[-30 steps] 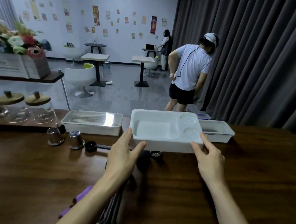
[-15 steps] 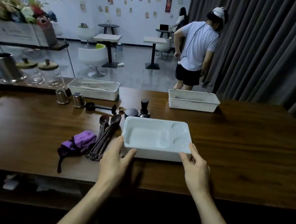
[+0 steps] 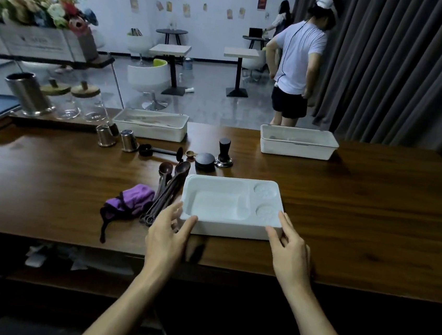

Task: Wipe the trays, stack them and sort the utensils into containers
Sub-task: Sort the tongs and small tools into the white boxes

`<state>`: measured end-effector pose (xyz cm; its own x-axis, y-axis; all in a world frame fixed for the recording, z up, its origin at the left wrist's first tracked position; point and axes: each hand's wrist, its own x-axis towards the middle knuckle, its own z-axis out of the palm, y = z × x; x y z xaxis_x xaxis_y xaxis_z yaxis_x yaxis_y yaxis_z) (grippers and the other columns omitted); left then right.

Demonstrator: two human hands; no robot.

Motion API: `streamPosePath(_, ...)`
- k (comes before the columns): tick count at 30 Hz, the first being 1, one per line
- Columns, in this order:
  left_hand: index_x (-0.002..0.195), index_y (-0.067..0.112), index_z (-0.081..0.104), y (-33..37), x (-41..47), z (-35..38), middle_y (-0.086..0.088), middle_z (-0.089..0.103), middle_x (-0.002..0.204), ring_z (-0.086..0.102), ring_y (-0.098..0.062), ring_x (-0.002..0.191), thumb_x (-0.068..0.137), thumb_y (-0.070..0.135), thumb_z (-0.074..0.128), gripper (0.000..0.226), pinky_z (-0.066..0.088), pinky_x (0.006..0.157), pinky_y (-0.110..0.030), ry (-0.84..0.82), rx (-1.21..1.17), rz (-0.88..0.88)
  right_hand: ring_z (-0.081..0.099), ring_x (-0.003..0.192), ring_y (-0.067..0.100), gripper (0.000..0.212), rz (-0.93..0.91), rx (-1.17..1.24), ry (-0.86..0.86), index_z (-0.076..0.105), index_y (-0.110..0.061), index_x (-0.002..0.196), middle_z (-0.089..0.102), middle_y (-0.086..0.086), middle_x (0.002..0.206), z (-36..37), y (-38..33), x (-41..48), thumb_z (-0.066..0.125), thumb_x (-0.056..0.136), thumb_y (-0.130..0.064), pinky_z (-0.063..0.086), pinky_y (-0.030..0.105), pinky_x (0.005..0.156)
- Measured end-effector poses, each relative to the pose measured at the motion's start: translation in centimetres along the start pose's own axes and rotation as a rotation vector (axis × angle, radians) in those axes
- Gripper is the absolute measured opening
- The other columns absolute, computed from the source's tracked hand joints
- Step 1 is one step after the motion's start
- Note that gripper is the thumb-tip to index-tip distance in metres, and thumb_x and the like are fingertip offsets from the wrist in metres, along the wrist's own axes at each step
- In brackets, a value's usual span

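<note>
Café: tamper, small tables, counter

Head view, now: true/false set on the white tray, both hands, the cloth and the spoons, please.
1. The left hand and right hand touch the near corners of the white moulded plastic tray with two round recesses. True.
2. The crumpled purple cloth lies right of the tray. False: it lies left of it.
3. The dark wooden spoons lie inside the tray. False: they lie on the dark wooden table, between cloth and tray.
4. Two white rectangular plastic bins stand along the table's far edge. True.
</note>
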<state>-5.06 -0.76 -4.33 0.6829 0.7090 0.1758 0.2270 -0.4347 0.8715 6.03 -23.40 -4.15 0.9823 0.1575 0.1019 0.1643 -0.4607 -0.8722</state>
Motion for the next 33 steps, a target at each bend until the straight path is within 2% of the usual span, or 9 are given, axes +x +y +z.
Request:
streamPosePath(2, 0.142, 0.028, 0.054, 0.0, 0.6, 0.4, 0.008, 0.059, 0.134, 0.059, -0.006, 0.116, 0.088, 0.05, 0.074, 0.062, 0.049, 0.098, -0.034, 0.005, 0.018, 0.018, 0.052, 0.134, 0.017, 0.053, -0.004, -0.005, 0.012, 0.052, -0.029, 0.144, 0.043, -0.02, 0.148, -0.1, 0.0, 0.2, 0.063, 0.095, -0.044, 0.046, 0.044, 0.11)
streamPosePath(5, 0.153, 0.028, 0.04, 0.2, 1.4, 0.9, 0.013, 0.046, 0.145, 0.045, -0.002, 0.127, 0.088, 0.051, 0.073, 0.077, 0.04, 0.101, -0.03, -0.063, 0.037, 0.074, 0.05, 0.136, 0.015, 0.05, -0.01, -0.04, 0.037, 0.058, -0.021, 0.14, 0.053, -0.009, 0.146, -0.5, -0.5, 0.7, 0.061, 0.096, -0.044, 0.04, 0.03, 0.112)
streamPosePath(7, 0.155, 0.032, 0.036, 0.2, 1.7, 1.3, 0.019, 0.046, 0.145, 0.046, -0.003, 0.129, 0.089, 0.05, 0.072, 0.078, 0.041, 0.101, -0.03, -0.108, 0.048, 0.103, 0.048, 0.137, 0.014, 0.05, -0.031, -0.041, 0.04, 0.059, -0.018, 0.14, 0.055, -0.005, 0.145, -0.6, -1.2, 1.8, 0.061, 0.097, -0.043, 0.038, 0.026, 0.11)
streamPosePath(14, 0.155, 0.028, 0.039, -0.4, 1.9, 2.0, 0.024, 0.046, 0.143, 0.041, 0.008, 0.124, 0.086, 0.054, 0.072, 0.08, 0.037, 0.096, -0.022, -0.044, 0.073, 0.098, 0.046, 0.139, 0.018, 0.047, -0.125, -0.092, -0.073, 0.059, -0.023, 0.139, 0.056, -0.003, 0.144, 1.9, -6.4, 9.4, 0.064, 0.096, -0.04, 0.04, 0.038, 0.114)
streamPosePath(18, 0.156, 0.035, 0.035, -0.7, 2.0, 2.2, 0.029, 0.045, 0.141, 0.046, 0.004, 0.124, 0.086, 0.058, 0.069, 0.081, 0.039, 0.093, -0.019, -0.042, 0.088, 0.122, 0.049, 0.134, 0.023, 0.048, -0.104, -0.056, -0.16, 0.059, -0.029, 0.139, 0.06, -0.002, 0.14, 5.1, -8.4, 14.1, 0.065, 0.094, -0.044, 0.04, 0.032, 0.106)
streamPosePath(22, 0.157, 0.039, 0.031, -0.7, 2.1, 2.3, 0.044, 0.035, 0.138, 0.044, 0.009, 0.125, 0.085, 0.059, 0.069, 0.084, 0.033, 0.088, 0.002, -0.028, 0.082, 0.119, 0.055, 0.13, 0.02, 0.054, -0.086, 0.015, -0.191, 0.061, -0.028, 0.136, 0.064, -0.002, 0.135, 9.0, -9.1, 18.8, 0.069, 0.087, -0.047, 0.046, 0.038, 0.108)
streamPosePath(28, 0.153, 0.054, 0.021, -1.2, 2.2, 2.3, 0.032, 0.034, 0.152, 0.034, 0.01, 0.138, 0.075, 0.076, 0.061, 0.09, 0.037, 0.11, -0.019, -0.03, 0.038, 0.101, 0.055, 0.129, 0.021, 0.058, -0.057, 0.009, -0.203, 0.061, -0.025, 0.137, 0.066, -0.003, 0.134, 13.1, -8.8, 23.0, 0.075, 0.083, -0.042, 0.045, 0.039, 0.107)
streamPosePath(30, 0.157, 0.046, 0.024, -1.4, 2.3, 2.5, 0.031, 0.034, 0.154, 0.032, 0.011, 0.14, 0.074, 0.076, 0.061, 0.096, 0.034, 0.11, -0.014, -0.025, 0.042, 0.087, 0.059, 0.122, 0.022, 0.05, -0.055, 0.006, -0.206, 0.066, -0.022, 0.13, 0.07, -0.003, 0.126, 13.9, -9.1, 23.6, 0.076, 0.083, -0.037, 0.048, 0.041, 0.102)
streamPosePath(33, 0.157, 0.045, 0.024, -1.5, 2.3, 2.6, 0.034, 0.033, 0.153, 0.028, 0.019, 0.138, 0.075, 0.074, 0.063, 0.096, 0.028, 0.104, -0.001, -0.022, 0.045, 0.082, 0.065, 0.103, 0.022, 0.023, -0.08, -0.014, -0.202, 0.071, -0.025, 0.099, 0.075, -0.01, 0.098, 15.0, -9.1, 24.3, 0.075, 0.08, -0.036, 0.052, 0.043, 0.088)
